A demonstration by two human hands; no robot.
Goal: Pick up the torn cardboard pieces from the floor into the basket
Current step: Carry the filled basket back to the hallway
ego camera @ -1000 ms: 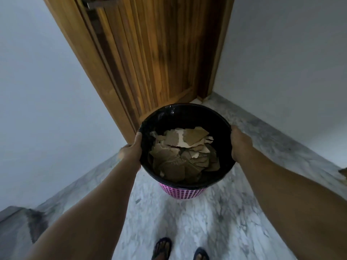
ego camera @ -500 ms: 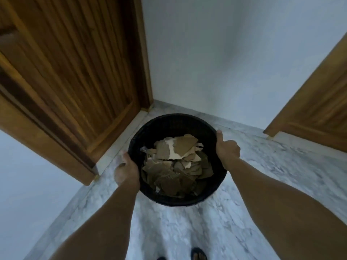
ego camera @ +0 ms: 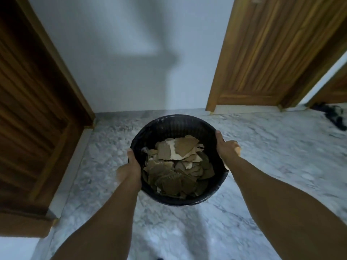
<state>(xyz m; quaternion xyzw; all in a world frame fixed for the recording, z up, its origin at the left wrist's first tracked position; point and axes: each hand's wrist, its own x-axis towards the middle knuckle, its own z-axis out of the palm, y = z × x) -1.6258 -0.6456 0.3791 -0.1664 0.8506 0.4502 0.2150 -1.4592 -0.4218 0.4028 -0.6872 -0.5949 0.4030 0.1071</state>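
Round black plastic basket [ego camera: 175, 128] held up over grey marble floor [ego camera: 272, 156], full of torn brown cardboard pieces [ego camera: 178, 166]. Left hand [ego camera: 129, 169] and right hand [ego camera: 224, 147] grip rim, fingers curled. Tilt could spill pieces; thin rim might slip.

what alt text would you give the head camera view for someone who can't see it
A person's left hand and right hand grip opposite sides of the rim of a black-lined basket holding a pile of torn cardboard pieces, held above a grey marble floor. Ahead is a white wall between two wooden doors, one at left and one at right.
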